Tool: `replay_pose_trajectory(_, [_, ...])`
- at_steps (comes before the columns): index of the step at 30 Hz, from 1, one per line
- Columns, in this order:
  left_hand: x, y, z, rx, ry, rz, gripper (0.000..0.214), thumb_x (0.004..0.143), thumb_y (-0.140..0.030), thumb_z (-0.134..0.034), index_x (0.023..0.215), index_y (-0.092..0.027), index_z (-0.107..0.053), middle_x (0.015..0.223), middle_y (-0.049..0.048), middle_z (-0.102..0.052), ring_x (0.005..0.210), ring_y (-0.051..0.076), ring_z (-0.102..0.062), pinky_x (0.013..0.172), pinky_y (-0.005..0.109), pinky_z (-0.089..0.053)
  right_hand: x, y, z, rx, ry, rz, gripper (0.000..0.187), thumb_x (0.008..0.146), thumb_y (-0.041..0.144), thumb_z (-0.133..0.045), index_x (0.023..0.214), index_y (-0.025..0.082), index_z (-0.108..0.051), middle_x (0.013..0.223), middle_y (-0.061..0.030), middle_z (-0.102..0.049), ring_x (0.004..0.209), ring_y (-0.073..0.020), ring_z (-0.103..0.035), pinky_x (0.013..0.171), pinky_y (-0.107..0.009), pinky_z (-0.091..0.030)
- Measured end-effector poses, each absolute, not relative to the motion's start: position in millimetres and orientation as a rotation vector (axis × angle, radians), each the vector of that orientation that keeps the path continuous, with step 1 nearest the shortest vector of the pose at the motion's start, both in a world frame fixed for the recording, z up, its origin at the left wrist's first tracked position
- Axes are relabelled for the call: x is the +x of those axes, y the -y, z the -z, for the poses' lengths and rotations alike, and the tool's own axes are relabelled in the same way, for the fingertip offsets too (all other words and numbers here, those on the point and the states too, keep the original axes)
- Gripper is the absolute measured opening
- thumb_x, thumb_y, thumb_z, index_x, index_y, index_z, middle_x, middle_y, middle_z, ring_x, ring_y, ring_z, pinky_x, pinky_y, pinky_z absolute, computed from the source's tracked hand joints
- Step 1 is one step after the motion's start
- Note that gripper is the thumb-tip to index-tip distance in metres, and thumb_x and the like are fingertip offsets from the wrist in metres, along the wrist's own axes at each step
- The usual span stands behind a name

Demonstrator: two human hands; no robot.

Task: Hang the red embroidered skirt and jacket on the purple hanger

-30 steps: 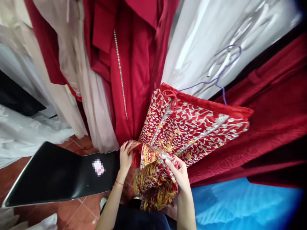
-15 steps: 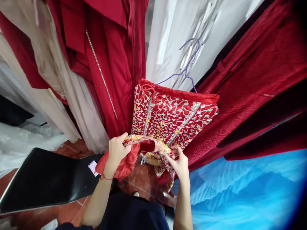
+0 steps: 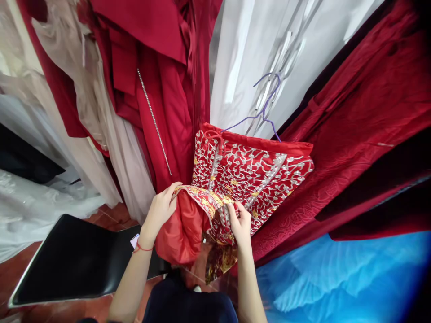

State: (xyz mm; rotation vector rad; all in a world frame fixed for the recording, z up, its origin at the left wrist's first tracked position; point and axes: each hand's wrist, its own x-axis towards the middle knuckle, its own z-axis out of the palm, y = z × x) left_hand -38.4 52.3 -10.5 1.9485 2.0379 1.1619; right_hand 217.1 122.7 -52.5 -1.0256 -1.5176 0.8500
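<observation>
A red skirt [image 3: 249, 163] with silver and gold embroidery hangs from a purple wire hanger [image 3: 264, 110]; a tied red cord sits at its waistband. Its lower edge is lifted toward me, with the shiny red lining [image 3: 185, 229] turned into view. My left hand [image 3: 163, 208] is closed on the left end of that gold-patterned edge, thumb hidden. Farther right, my right hand [image 3: 240, 222] pinches the same edge between thumb and fingers. Below it a loose gold-and-dark fold [image 3: 218, 262] droops.
Dark red dresses [image 3: 151, 89] and beige ones hang at left, and more red cloth [image 3: 367, 112] at right. White cabinet doors [image 3: 242, 54] stand behind. A black bench [image 3: 70, 264] is at lower left with a pale phone-like object [image 3: 134, 241]. Blue fabric [image 3: 323, 278] lies at lower right.
My hands have shifted along the skirt's edge and sit closer together. More of the red lining shows below my left hand. The whole view has moved slightly.
</observation>
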Motion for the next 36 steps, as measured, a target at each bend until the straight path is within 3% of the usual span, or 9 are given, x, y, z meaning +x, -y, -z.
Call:
replay_pose_trajectory(2, [-42, -62, 17, 1.948, -1.925, -1.321, 0.043, 0.091, -0.02, -0.038, 0.133, -0.022, -0.05, 0.129, 0.0078, -0.066, 0.116, 0.019, -0.064, 0.102, 0.032, -0.047, 206, -132, 35, -1.019, 1.479, -0.828, 0.044, 0.089, 0.05, -0.059, 0.062, 0.021, -0.039, 0.058, 0.0065, -0.035, 0.056, -0.0102, -0.033, 0.057, -0.025, -0.029])
replay_pose_trajectory(6, [-39, -79, 23, 1.877, -1.875, -1.572, 0.042, 0.094, -0.031, -0.043, 0.134, -0.022, -0.047, 0.134, 0.0089, -0.063, 0.122, 0.021, -0.062, 0.108, 0.034, -0.046, 175, -150, -1, -1.019, 1.392, -0.821, 0.045, 0.087, 0.054, -0.059, 0.062, 0.022, -0.04, 0.059, 0.0061, -0.035, 0.058, -0.0106, -0.032, 0.057, -0.025, -0.029])
replay_pose_trajectory(12, [-29, -107, 42, 1.892, -1.937, -1.563, 0.111, 0.055, -0.068, -0.079, 0.143, -0.016, -0.035, 0.136, 0.0188, -0.059, 0.118, 0.036, -0.064, 0.094, 0.042, -0.055, 118, -157, -32, -0.98, 1.439, -0.728, 0.044, 0.089, 0.051, -0.057, 0.062, 0.022, -0.037, 0.06, 0.0056, -0.035, 0.058, -0.0103, -0.033, 0.057, -0.024, -0.03])
replay_pose_trajectory(15, [-33, -122, 65, 1.769, -1.986, -1.582, 0.092, 0.058, -0.069, -0.078, 0.128, -0.014, -0.052, 0.118, 0.0192, -0.069, 0.107, 0.037, -0.069, 0.086, 0.042, -0.057, 96, -160, -32, -0.994, 1.533, -0.722, 0.043, 0.09, 0.05, -0.056, 0.063, 0.022, -0.039, 0.058, 0.0057, -0.036, 0.057, -0.0101, -0.034, 0.055, -0.024, -0.029])
replay_pose_trajectory(20, [-71, -145, 85, 1.566, -1.821, -1.685, 0.038, 0.092, -0.051, -0.049, 0.103, -0.018, -0.064, 0.095, 0.0123, -0.076, 0.087, 0.025, -0.074, 0.078, 0.033, -0.056, 75, -176, -17, -1.017, 1.629, -0.664, 0.045, 0.091, 0.05, -0.056, 0.062, 0.021, -0.039, 0.057, 0.0063, -0.035, 0.055, -0.0095, -0.033, 0.056, -0.024, -0.029])
replay_pose_trajectory(24, [-113, -158, 77, 1.586, -1.912, -1.571, 0.036, 0.094, -0.046, -0.046, 0.089, -0.017, -0.066, 0.073, 0.0083, -0.073, 0.063, 0.019, -0.068, 0.063, 0.025, -0.047, 74, -188, -7, -1.056, 1.888, -0.516, 0.041, 0.095, 0.047, -0.05, 0.064, 0.021, -0.047, 0.057, 0.004, -0.045, 0.055, -0.0118, -0.041, 0.059, -0.026, -0.033])
replay_pose_trajectory(28, [-141, -163, 53, 1.691, -2.216, -1.438, 0.035, 0.094, -0.045, -0.049, 0.079, -0.018, -0.065, 0.062, 0.0027, -0.066, 0.054, 0.013, -0.058, 0.058, 0.022, -0.034, 83, -208, -36, -0.969, 2.022, -0.096, 0.025, 0.098, 0.037, -0.046, 0.088, 0.021, -0.063, 0.087, -0.007, -0.067, 0.082, -0.0203, -0.059, 0.08, -0.034, -0.043])
replay_pose_trajectory(33, [-158, -173, 4, 1.787, -2.576, -1.124, 0.031, 0.092, -0.045, -0.052, 0.081, -0.021, -0.067, 0.064, 0.0034, -0.067, 0.06, 0.016, -0.061, 0.057, 0.024, -0.025, 77, -274, -98, -0.864, 2.032, 0.46, 0.029, 0.098, 0.033, -0.044, 0.117, 0.02, -0.061, 0.118, -0.0134, -0.064, 0.113, -0.0277, -0.054, 0.097, -0.043, -0.035])
replay_pose_trajectory(36, [-163, -191, -32, 1.785, -2.686, -0.991, 0.033, 0.094, -0.047, -0.049, 0.087, -0.022, -0.069, 0.071, 0.006, -0.071, 0.066, 0.02, -0.065, 0.057, 0.025, -0.025, 67, -308, -108, -0.978, 2.068, 0.552, 0.038, 0.099, 0.038, -0.041, 0.118, 0.011, -0.058, 0.105, -0.0186, -0.068, 0.101, -0.0301, -0.059, 0.091, -0.043, -0.035])
